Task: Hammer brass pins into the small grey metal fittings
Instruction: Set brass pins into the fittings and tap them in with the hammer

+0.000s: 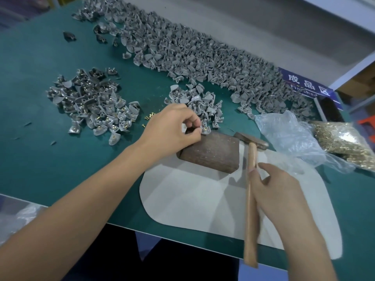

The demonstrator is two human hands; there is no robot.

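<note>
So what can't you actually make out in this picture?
Head view only:
- The fitting on the block: mostly covered by the left hand; pin seating unclear.
- Hammer handle: partly behind the right hand.
- Blue sign: partly hidden behind the grey pile.
- Bag of pins: cut off by the right edge.

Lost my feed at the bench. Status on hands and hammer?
Left hand fingers pinch a grey fitting at the brown block's far edge. Right hand holds the hammer, head low by the block. Nothing in the way.

Hammer (251, 191) lies right of block (211, 152) on pad (194, 201).
</note>
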